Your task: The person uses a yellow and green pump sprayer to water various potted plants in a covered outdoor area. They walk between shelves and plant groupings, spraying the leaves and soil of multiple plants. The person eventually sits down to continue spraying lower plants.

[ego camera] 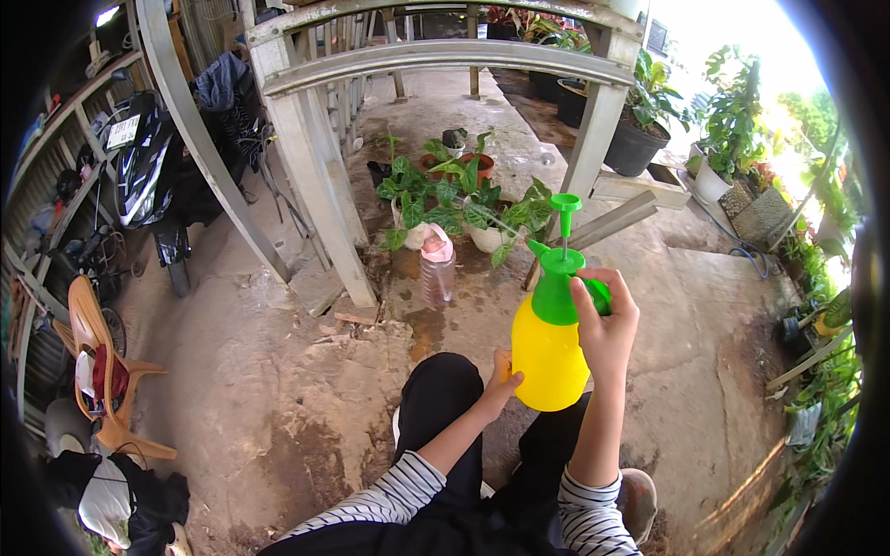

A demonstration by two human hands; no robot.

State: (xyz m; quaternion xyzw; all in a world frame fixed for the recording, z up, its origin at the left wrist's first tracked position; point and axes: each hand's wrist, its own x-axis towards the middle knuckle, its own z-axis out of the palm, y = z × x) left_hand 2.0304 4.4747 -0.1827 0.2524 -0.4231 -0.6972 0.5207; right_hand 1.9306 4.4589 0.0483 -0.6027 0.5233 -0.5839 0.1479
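My left hand point(502, 381) holds the lower left side of a yellow pump sprayer bottle point(549, 358). Around the green handle point(596, 295) at the sprayer's top right is my right hand point(608, 320), thumb and fingers closed on it. The bottle leans slightly, its green pump plunger point(566, 205) raised on a metal rod and its nozzle facing the plants. A clear pink bottle with a pink lid point(437, 271) stands on the wet floor to the left. Behind it are leafy potted plants in a white pot point(487, 236) and an orange-brown pot point(480, 167).
A metal frame point(445, 59) spans the area ahead, with a slanting post at left. A motorcycle point(149, 163) and an orange plastic chair point(104, 368) stand left. Another person point(111, 497) is at lower left. A black planter point(634, 146), a hose point(747, 250) and garden plants are at right.
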